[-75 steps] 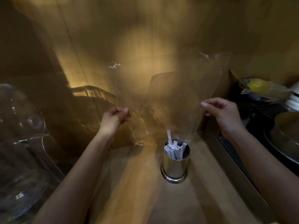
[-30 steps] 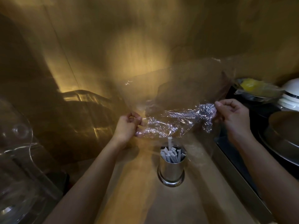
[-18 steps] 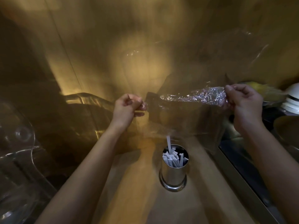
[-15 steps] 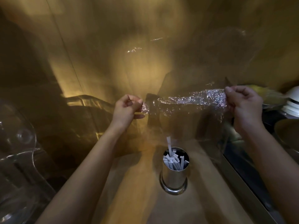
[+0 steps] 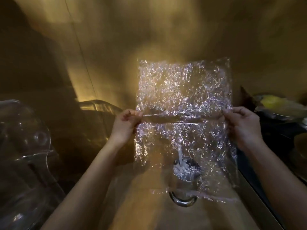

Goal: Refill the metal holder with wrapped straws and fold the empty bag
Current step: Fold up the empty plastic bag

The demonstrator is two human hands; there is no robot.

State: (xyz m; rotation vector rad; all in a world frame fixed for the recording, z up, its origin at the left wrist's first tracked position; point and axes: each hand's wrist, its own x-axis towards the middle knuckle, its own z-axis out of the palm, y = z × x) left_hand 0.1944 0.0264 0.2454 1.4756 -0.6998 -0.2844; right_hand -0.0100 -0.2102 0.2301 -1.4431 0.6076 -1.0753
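From the head view, we hold the empty bag (image 5: pixel 183 103) spread flat in the air above the table (image 5: pixel 146 211), a crease running across it from one side edge to the other. Our left hand (image 5: pixel 125 125) pinches the left edge at that crease, grip narrow and closed on the plastic; our right hand (image 5: pixel 242 125) pinches the right edge the same way. The metal holder (image 5: pixel 182 199) stands on the table directly below, seen through the lower half of the bag, with wrapped straws (image 5: pixel 181 165) standing in it, so the refill looks done and folding is the step in hand.

To fold well, we judge it best to keep the crease taut between both pinches, bring the top half down evenly so the corners meet, and hold the bag clear of the straws so the hanging edge does not catch the tall one. The thin plastic is likely to spring open unless the crease is pressed flat.
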